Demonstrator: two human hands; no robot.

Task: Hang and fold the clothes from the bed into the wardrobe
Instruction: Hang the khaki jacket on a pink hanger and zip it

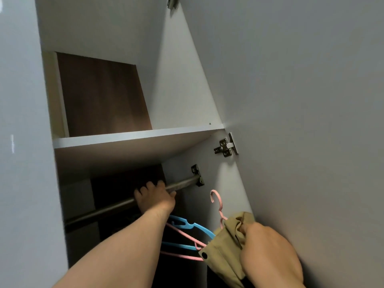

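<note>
The right hand (270, 253) grips a bunched khaki garment (224, 256) with its pink hanger (220, 202), a blue hanger (184, 223) is just left of it, and farther in the left hand (154, 197) curls its fingers over the wardrobe rail (182, 183), below the shelf (135, 138).

- A brown wooden board (101, 96) at 10 o'clock stands upright at the back of the upper compartment of the wardrobe (187, 90), with a pale strip of wood along its left edge.
- A metal hinge (226, 146) sits just right of centre, toward 3 o'clock.
- A second hinge (172, 2) at 12 o'clock is cut by the top edge.
- A small metal bracket (197, 175) toward 6 o'clock is fixed to the side wall at the right end of the rail (185, 182).
- A pale flat panel (22, 183) fills 9 o'clock and bears a faint light streak.
</note>
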